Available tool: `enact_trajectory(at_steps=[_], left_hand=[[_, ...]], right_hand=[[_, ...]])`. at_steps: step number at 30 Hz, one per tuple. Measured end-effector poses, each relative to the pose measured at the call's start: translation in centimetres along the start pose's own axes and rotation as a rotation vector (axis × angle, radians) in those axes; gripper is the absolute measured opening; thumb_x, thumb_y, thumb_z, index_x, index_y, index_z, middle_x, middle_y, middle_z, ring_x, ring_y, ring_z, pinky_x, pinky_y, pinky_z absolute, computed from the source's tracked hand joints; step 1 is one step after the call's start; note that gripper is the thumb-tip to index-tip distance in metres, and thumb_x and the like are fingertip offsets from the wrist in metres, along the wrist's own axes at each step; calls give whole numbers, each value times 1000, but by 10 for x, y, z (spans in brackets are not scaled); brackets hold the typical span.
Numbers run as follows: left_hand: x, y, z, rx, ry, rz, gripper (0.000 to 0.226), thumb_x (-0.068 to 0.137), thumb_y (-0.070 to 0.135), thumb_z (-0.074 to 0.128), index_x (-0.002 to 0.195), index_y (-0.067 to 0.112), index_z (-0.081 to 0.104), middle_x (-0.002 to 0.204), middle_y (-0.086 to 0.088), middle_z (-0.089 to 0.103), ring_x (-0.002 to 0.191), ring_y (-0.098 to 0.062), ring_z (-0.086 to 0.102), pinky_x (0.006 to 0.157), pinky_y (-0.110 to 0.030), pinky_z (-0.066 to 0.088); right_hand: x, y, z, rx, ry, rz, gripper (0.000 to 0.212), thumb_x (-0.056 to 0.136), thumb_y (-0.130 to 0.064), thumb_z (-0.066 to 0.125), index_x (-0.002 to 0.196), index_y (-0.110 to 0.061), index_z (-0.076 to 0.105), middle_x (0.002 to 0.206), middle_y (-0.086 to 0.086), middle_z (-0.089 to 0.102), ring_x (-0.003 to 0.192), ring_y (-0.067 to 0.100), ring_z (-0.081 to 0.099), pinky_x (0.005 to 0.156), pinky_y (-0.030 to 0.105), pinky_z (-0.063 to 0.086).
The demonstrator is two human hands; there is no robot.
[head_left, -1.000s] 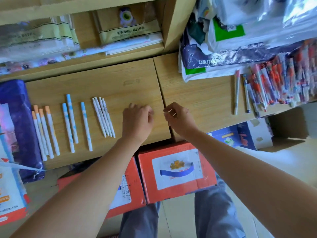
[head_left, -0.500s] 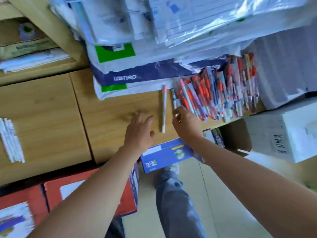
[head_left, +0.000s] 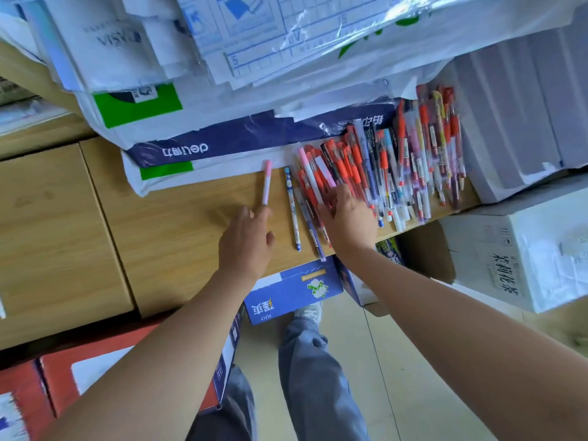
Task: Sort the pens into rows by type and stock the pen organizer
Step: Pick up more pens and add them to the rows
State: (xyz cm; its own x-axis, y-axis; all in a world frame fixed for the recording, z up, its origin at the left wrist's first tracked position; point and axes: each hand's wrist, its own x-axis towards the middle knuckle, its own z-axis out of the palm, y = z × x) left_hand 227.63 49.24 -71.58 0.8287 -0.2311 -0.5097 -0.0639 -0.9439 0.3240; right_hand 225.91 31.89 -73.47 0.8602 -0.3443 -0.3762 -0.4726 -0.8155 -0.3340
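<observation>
Left hand (head_left: 246, 240) moved up to touch the pink-capped pen (head_left: 266, 183), fingers straight; right hand (head_left: 348, 218) dug into the pen pile (head_left: 401, 160) at the right edge of the surface (head_left: 178, 224), grip hidden. Hands apart. Pen runs near-to-far; left closer.

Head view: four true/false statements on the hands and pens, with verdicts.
1. The right hand is at the near left edge of the pen pile. True.
2. The pink-capped pen lies inside that pile. False: it lies alone on the wooden top, left of the pile.
3. The left hand grips the blue patterned pen. False: its straight fingers reach the pink-capped pen's near end, and the blue patterned pen lies untouched between the hands.
4. Many pens in the pile have red parts. True.
</observation>
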Motion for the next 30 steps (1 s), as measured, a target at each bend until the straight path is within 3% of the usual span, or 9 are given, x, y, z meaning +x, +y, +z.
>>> enact_trajectory(at_steps=[5, 9, 14, 16, 19, 23, 26, 30], left_hand=[[4, -4, -1, 7, 64, -30, 19, 93, 18, 58, 110, 20, 50, 98, -6, 55, 87, -25, 59, 60, -30, 34], [10, -7, 3, -93, 95, -37, 21, 90, 9, 58, 108, 14, 47, 96, -8, 56, 85, -27, 58, 62, -30, 34], [16, -17, 6, -371, 100, -64, 30, 85, 6, 65, 106, 8, 44, 92, -5, 59, 78, -25, 60, 63, -30, 39], [17, -23, 5, -430, 105, -126, 30, 85, 10, 67, 105, 9, 45, 92, 3, 55, 75, -17, 55, 63, -24, 33], [13, -32, 1, -541, 86, -128, 27, 84, 10, 69, 103, 14, 51, 83, 9, 58, 71, -10, 54, 63, -21, 35], [0, -44, -7, -724, 62, -89, 26, 80, 9, 73, 93, 21, 54, 78, 11, 62, 74, -8, 61, 70, -26, 49], [-11, -60, -12, -785, 78, -81, 23, 80, 13, 74, 94, 18, 56, 79, 8, 64, 76, -12, 63, 70, -30, 54], [-26, -93, -21, -840, 107, -79, 22, 79, 13, 75, 91, 19, 57, 81, 3, 67, 75, -18, 65, 73, -40, 56]], right_hand=[[10, -4, 4, -81, -14, -44, 20, 92, -34, 57, 97, -15, 61, 80, 5, 66, 70, 27, 63, 62, 37, 55], [14, -8, 6, -85, -26, -40, 20, 87, -32, 62, 95, -14, 64, 81, 3, 66, 71, 24, 63, 62, 36, 55], [17, -15, 1, 119, -10, 19, 16, 74, -28, 66, 78, -12, 63, 66, 0, 61, 60, 18, 58, 53, 28, 51], [14, -23, -3, 263, -22, 14, 15, 74, -27, 68, 77, -14, 61, 62, -5, 58, 57, 10, 54, 52, 24, 45], [8, -45, -4, 459, -176, 6, 8, 77, -18, 68, 76, -13, 61, 62, -7, 55, 56, 7, 49, 54, 18, 39], [2, -77, 9, 455, -413, 21, 13, 82, -23, 66, 80, -11, 62, 67, 0, 59, 60, 14, 54, 60, 33, 50], [-5, -101, 18, 520, -481, 3, 15, 87, -22, 67, 86, -8, 60, 67, 4, 61, 53, 12, 56, 51, 27, 48], [-18, -129, 30, 611, -508, -32, 16, 85, -15, 71, 94, -3, 66, 65, 6, 65, 51, 13, 59, 52, 24, 50]])
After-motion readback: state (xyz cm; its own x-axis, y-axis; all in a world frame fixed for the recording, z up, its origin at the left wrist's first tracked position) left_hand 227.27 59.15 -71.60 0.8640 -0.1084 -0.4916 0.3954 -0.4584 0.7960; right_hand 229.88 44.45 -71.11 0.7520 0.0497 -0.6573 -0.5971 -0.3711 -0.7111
